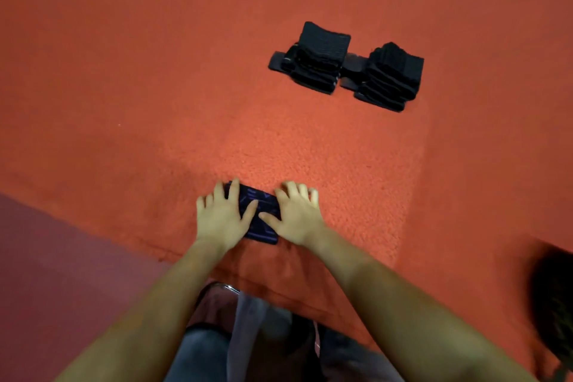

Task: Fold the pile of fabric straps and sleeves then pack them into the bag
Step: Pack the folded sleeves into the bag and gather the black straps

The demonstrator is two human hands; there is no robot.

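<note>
A folded dark sleeve with purple markings (262, 211) lies on the orange-red cloth near the front edge. My left hand (221, 215) presses flat on its left side with straight spread fingers. My right hand (296, 214) presses flat on its right side, thumb on the fabric. Farther back stand two stacks of folded black pieces: the left stack (316, 59) with a strap end sticking out to its left, and the right stack (389, 77). The two stacks sit close together with a flat strap between them.
The orange-red cloth (155, 71) covers the whole table, and its front edge runs diagonally at lower left over a dark red floor (46, 273). A dark blurred object (552, 298) sits at the right edge. My lap and a chair part show below.
</note>
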